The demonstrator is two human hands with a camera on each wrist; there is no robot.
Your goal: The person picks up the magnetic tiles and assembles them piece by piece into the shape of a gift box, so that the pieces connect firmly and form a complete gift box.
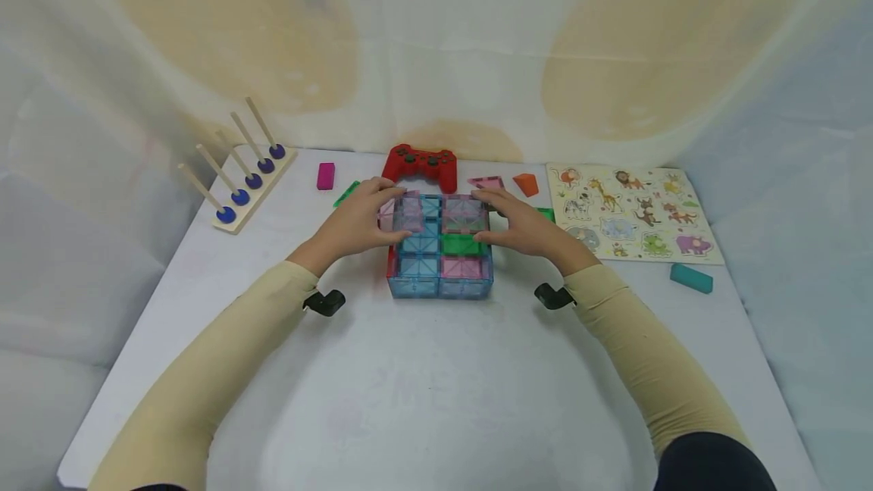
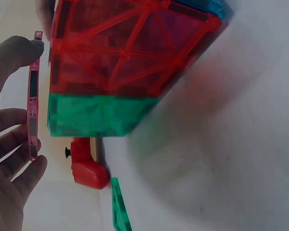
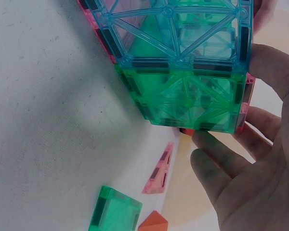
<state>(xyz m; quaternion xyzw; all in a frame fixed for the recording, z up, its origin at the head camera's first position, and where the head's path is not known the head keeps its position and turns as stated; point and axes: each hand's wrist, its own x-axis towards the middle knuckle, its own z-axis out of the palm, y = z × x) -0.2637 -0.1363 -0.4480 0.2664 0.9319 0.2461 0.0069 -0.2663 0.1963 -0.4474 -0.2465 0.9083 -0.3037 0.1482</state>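
Observation:
A low box of see-through magnetic tiles [image 1: 416, 288], blue, pink, green and red, stands on the white table. My left hand [image 1: 351, 222] pinches a pink magnetic tile [image 2: 33, 103] by its edges, thumb at one end and fingers at the other. In the left wrist view this tile is held apart from the box, over its top. My right hand [image 1: 528, 229] grips the box's far right part, thumb on the top side and fingertips at the far green wall [image 3: 192, 103]. A pink tile edge [image 3: 245, 103] lies along the box top beside those fingers.
Behind the box lies a red game controller [image 1: 421, 165]. Loose blocks include a magenta one [image 1: 326, 176], an orange one [image 1: 527, 184] and a teal one [image 1: 692, 278]. A wooden peg stand [image 1: 235, 224] is at left, an animal puzzle board [image 1: 634, 211] at right.

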